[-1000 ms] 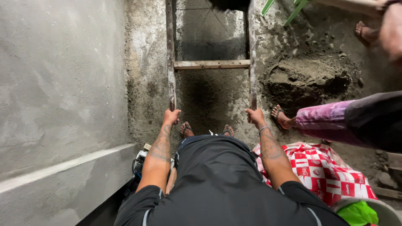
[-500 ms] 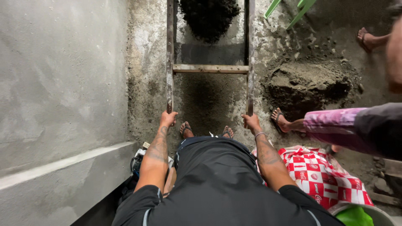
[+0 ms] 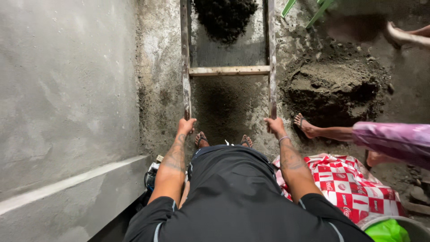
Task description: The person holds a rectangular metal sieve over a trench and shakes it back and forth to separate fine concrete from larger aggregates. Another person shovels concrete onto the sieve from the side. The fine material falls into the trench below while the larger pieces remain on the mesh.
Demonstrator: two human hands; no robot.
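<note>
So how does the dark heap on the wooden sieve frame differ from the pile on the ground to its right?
The dark soil heap is near-black, fine and compact, lying between the wooden frame's rails beyond the crossbar. The grey-brown sand pile is paler, broader and lumpy, with a hollowed, shadowed side, lying on the bare ground outside the frame. Both are loose earthy material. The left hand and right hand grip the rail ends.

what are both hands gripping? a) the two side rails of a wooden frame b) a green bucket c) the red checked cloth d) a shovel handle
a: the left hand and right hand each close on a side rail of the wooden frame, with sand piled on it.
</note>
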